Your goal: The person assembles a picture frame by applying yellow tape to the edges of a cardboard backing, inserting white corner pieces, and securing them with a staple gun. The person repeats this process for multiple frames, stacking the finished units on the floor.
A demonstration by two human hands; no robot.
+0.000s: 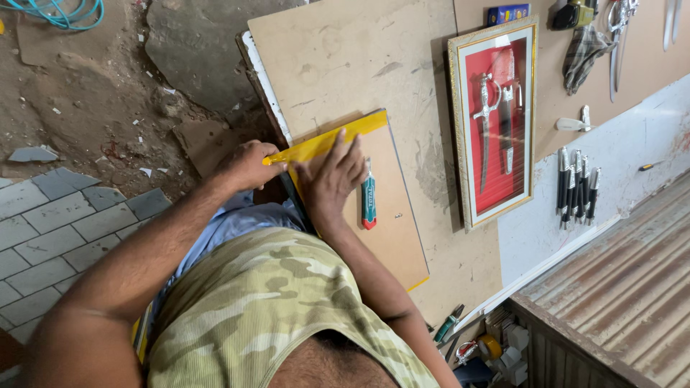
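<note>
My left hand is closed around the near end of a long yellow ruler. The ruler lies across the top edge of a brown board. My right hand rests flat on the board with its fingers spread, the fingertips pressing on the ruler. A teal utility knife with a red tip lies on the board just right of my right hand, touched by neither hand. The board sits on a larger brown work surface.
A gold-framed red display of daggers lies to the right. Beyond it are a row of black-handled knives, a checked cloth and scissors. Corrugated metal fills the lower right. Dirt ground and grey paving lie on the left.
</note>
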